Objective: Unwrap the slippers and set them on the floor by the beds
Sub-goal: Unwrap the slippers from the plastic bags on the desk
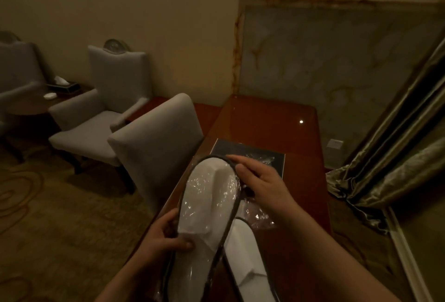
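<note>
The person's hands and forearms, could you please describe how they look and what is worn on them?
The left hand and right hand are bare, as are both forearms: no gloves, sleeves, watch or rings show in this dim light.

Hotel guest rm, dim & warm-lit.
Glossy wood desk (277,118) under and just beyond the right fingers (243,170), w/ a dark folder (225,148) on it; grey upholstered chair (156,143) left of them, matching armchair (96,114) farther left beside a round side table (26,106) w/ tissue box (63,85). Marble wall panel (325,61) well beyond them, heavy drapes (397,157) to their right, patterned carpet (48,205) to the left. Plastic-wrapped white slippers (207,195) in the fingers.
</note>
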